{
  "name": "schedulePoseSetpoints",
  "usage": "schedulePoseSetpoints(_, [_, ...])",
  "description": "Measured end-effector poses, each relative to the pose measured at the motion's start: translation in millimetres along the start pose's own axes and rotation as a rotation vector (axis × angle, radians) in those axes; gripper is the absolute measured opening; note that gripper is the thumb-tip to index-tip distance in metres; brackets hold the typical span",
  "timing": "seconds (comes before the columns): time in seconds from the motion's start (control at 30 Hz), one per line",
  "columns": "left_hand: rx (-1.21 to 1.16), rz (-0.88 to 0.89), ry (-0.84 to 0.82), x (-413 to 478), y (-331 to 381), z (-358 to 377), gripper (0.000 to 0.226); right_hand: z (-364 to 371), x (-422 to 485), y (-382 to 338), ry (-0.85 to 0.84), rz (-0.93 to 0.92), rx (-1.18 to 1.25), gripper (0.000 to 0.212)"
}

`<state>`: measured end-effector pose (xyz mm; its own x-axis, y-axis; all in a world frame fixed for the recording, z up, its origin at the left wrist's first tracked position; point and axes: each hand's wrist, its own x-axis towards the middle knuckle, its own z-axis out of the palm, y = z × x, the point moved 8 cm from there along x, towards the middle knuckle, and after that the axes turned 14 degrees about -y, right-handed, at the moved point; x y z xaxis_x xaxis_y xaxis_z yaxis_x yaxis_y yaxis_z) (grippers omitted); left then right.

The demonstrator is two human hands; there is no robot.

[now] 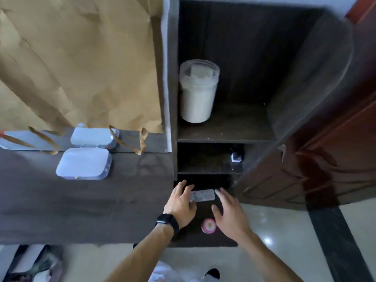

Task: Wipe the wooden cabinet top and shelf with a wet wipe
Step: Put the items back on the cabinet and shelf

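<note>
The cabinet top (85, 200) is seen at left. On the low shelf (203, 237) at centre, a small flat packet (203, 195), judged a wet wipe sachet, lies between 2 hands. The left hand (181, 202) touches its left end, fingers spread; the right hand (227, 212) is open beside it. The packet is judged light, soft and slippery; an edge grip is advised.
</note>
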<state>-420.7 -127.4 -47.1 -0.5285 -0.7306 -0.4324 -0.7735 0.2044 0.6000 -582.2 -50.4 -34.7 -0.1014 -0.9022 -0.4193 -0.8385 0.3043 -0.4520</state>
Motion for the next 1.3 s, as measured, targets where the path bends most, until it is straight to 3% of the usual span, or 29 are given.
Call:
schedulePoseSetpoints(0.1, [0.291,0.036,-0.093,35,39,17,0.082,-44,13,25,0.104,0.05,-0.007,0.06])
schedulePoseSetpoints(0.17, [0.411,0.0,-0.148,52,50,23,0.088,-65,27,32,0.083,0.084,0.015,0.064])
schedulePoseSetpoints(0.43, [0.467,-0.192,-0.273,66,46,31,0.094,-88,84,43,-0.11,0.179,-0.06,0.079])
schedulePoseSetpoints(0.5, [0.466,-0.201,-0.268,67,45,32,0.096,-84,91,47,-0.076,0.177,-0.084,0.08])
schedulePoseSetpoints(0.63, [0.468,-0.194,-0.259,68,44,34,0.091,-87,89,48,0.149,0.124,-0.114,0.055])
schedulePoseSetpoints(0.8, [0.475,-0.163,-0.222,69,48,26,0.079,-88,90,48,0.215,0.111,-0.164,0.042])
schedulePoseSetpoints(0.87, [0.438,-0.139,-0.131,70,56,16,0.07,-84,85,49,0.216,0.088,-0.106,0.038])
schedulePoseSetpoints(1.0, [0.253,-0.051,0.078,86,83,-13,0.057,-68,51,65,0.212,0.024,0.243,0.04])
schedulePoseSetpoints(1.17, [-0.113,-0.033,0.064,145,115,-12,0.075,-29,-24,112,0.252,0.155,0.469,0.042])
schedulePoseSetpoints(1.3, [-0.134,-0.053,0.093,177,138,-5,0.083,-19,-64,142,0.275,0.252,0.503,0.04])
